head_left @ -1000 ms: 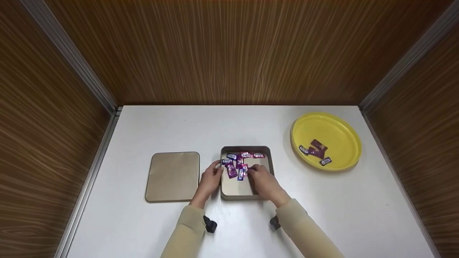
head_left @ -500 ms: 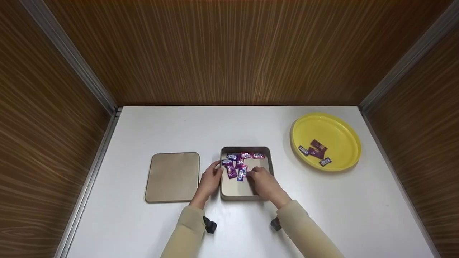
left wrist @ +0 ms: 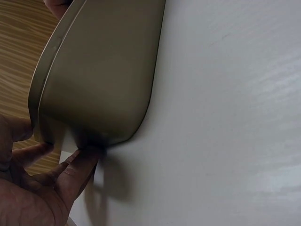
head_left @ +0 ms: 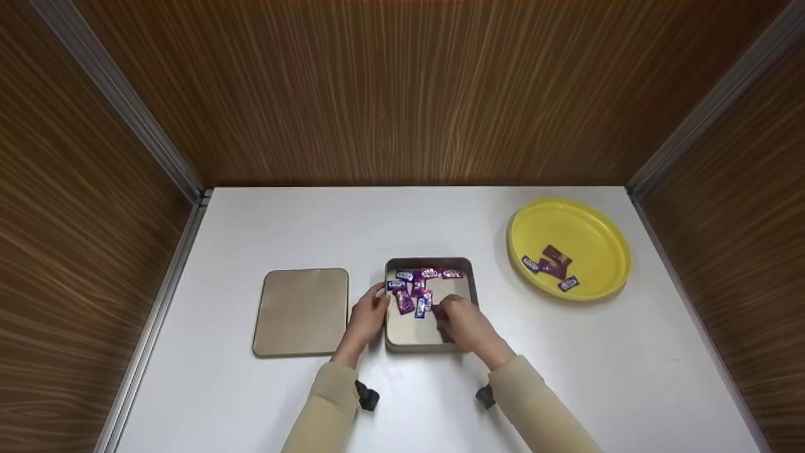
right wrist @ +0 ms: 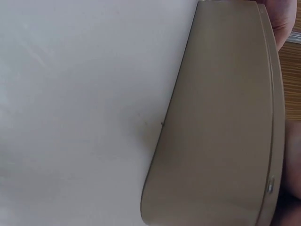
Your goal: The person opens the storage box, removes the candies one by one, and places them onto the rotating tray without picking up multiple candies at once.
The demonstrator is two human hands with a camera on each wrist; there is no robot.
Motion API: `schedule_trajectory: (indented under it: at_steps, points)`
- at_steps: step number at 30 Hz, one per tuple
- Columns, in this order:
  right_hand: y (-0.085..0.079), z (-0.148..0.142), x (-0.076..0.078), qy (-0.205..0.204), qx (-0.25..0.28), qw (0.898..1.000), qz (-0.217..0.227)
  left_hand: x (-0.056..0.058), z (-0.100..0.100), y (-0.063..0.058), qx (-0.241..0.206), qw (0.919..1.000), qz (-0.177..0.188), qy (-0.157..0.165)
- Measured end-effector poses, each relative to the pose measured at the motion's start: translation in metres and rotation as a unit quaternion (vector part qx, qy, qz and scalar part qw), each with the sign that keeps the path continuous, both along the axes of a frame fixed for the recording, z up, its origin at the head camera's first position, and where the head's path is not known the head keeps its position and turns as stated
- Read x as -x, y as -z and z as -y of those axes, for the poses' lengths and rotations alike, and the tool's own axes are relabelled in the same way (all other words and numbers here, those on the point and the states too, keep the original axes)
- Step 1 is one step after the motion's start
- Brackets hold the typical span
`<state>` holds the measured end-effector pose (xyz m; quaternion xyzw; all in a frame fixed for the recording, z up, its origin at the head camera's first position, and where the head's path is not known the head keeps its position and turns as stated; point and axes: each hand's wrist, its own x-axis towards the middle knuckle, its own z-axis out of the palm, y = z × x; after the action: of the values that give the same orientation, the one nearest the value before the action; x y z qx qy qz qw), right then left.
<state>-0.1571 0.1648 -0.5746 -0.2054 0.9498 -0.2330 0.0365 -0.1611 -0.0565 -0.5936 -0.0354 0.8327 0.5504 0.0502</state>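
Observation:
Several wrapped candies [head_left: 405, 301], purple, blue and pink, lie in the left and back parts of a shallow gold-beige tin [head_left: 409, 346]. My left hand [head_left: 366, 316] holds the tin by its left wall, thumb near the rim; the left wrist view has its fingers at the tin's rounded corner. Reaching over the tin's right side, my right hand [head_left: 463, 323] has its fingers curled and drawn together low inside. A small dark edge shows at its fingertips, beside the pink candy [head_left: 428, 299]; most of what it pinches is hidden by the hand.
The tin's flat lid [head_left: 301, 313] lies left of the left hand. At the back right stands a round yellow tray [head_left: 594, 245] with several more wrapped candies [head_left: 553, 268]. Wood-grain panels [head_left: 402, 94] enclose the white table [head_left: 283, 220] at the back and sides.
My right hand's fingertips shift slightly at the pink candy, and a dark edge now shows there. The left hand stays on the tin, and the tray's candies lie as before.

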Motion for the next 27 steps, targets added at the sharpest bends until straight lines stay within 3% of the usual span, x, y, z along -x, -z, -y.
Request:
schedule_trajectory:
  at_steps: [12,27]
  points:
    - [-0.006,-0.006,0.0,0.029,0.046,0.998,-0.04,0.001,0.0,0.001,-0.001,0.9998,0.02,0.005]
    - [-0.01,-0.018,-0.002,0.075,0.125,0.989,0.007,0.001,0.0,0.0,-0.006,0.9997,0.022,0.001]
